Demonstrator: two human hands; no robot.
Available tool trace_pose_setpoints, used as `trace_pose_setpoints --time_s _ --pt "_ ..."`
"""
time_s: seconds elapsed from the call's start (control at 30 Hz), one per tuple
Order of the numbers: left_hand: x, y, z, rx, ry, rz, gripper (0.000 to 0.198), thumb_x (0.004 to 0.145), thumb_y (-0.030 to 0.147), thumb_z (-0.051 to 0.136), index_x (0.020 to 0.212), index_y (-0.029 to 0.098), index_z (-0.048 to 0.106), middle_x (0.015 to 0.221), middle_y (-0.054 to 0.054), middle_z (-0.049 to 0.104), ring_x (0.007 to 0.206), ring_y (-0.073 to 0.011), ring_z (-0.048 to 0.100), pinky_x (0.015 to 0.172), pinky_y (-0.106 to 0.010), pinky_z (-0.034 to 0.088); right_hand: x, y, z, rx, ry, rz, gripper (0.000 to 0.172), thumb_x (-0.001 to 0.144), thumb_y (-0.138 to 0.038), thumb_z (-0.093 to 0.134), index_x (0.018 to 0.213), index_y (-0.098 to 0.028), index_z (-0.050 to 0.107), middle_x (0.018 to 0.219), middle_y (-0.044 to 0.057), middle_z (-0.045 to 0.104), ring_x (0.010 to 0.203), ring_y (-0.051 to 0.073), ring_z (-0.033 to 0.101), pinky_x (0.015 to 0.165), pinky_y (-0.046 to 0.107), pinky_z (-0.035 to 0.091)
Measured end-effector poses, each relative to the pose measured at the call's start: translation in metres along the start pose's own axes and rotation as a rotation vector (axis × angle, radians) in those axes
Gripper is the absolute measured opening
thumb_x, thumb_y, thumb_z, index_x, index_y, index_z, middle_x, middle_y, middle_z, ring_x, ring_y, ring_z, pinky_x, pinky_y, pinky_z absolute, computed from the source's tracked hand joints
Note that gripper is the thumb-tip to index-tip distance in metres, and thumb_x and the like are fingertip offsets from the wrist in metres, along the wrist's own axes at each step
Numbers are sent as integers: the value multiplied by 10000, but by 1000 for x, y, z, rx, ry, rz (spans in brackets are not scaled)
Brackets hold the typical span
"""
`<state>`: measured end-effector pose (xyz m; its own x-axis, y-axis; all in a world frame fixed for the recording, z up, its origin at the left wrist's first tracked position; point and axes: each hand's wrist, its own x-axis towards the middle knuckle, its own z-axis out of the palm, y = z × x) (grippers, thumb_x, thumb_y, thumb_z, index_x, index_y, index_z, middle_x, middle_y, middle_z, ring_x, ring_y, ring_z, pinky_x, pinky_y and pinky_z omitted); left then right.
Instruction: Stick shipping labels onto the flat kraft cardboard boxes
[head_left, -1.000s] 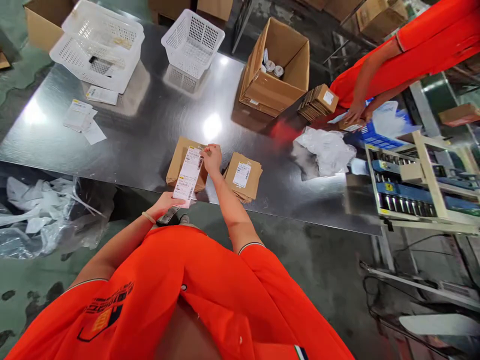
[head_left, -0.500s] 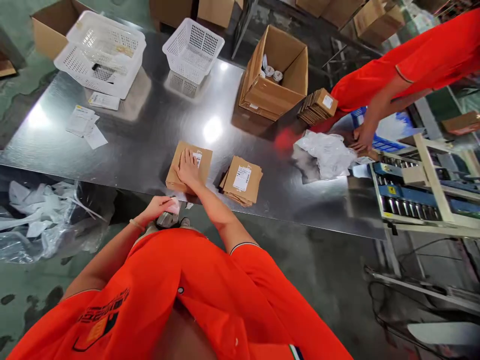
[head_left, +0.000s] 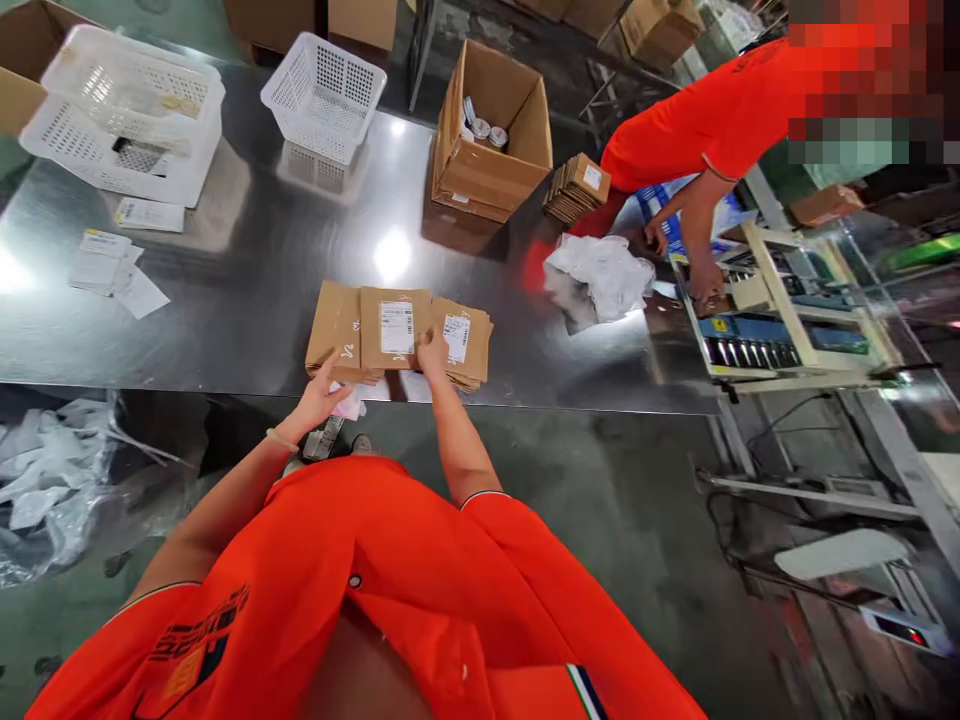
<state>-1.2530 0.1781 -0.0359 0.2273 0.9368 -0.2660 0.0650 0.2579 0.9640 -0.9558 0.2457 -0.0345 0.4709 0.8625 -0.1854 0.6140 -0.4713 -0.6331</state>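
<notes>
My right hand (head_left: 433, 355) is closed on the right edge of a flat cardboard mailer (head_left: 375, 330) with a white label. This mailer lies between two stacks and overlaps the left one. My left hand (head_left: 316, 400) is at the near edge of the left stack of cardboard mailers (head_left: 335, 315), its fingertips touching the stack. A crumpled pinkish-white paper (head_left: 349, 403) shows at its fingers; the grip on it is partly hidden. To the right is another stack of cardboard mailers (head_left: 480, 345), the top one labelled.
On the metal table (head_left: 262, 270) are loose label sheets (head_left: 105, 265), a white basket with things in it (head_left: 202, 130), another white basket (head_left: 330, 100), an open carton (head_left: 495, 180) and clear plastic (head_left: 600, 275). A co-worker (head_left: 675, 130) works at the right.
A labelled mailer has shifted right from the left stack, my right hand now at its right edge. My left hand has come up to the stack. The view has swung right.
</notes>
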Motion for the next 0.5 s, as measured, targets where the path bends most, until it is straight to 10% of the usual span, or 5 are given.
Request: trace_pose_setpoints --time_s 0.2,0.27,0.4,0.5 --pt "-33 -11 -10 -128 -74 -188 728 563 553 999 1151 163 816 1149 -146 826 1040 -317 761 957 -423 613 -5 38 -87 -196 279 100 516 971 -367 645 1443 -159 653 1386 230 662 1311 361 626 1092 535 505" --pt "-39 -10 -8 -231 -63 -192 890 495 442 1033 1300 172 767 1220 -148 812 1060 -307 763 956 -418 620 -33 25 -64 -68 65 -140 448 874 -361 776 1288 -192 743 1346 181 697 1295 344 632 1073 497 520" --pt "-37 -9 -9 -383 72 -140 908 610 370 980 1442 186 666 1297 -142 781 1160 -299 748 1013 -436 616 -116 -2 32 339 -810 -422 283 710 -307 892 951 -206 782 1011 37 777 999 248 697 875 342 555" --pt "-30 -16 -24 -435 247 -236 627 779 323 896 1352 182 684 1208 -142 801 1092 -291 767 991 -465 629 -156 -5 76 416 -909 -292 169 737 -276 822 844 -205 713 747 -38 664 765 178 626 753 282 506"
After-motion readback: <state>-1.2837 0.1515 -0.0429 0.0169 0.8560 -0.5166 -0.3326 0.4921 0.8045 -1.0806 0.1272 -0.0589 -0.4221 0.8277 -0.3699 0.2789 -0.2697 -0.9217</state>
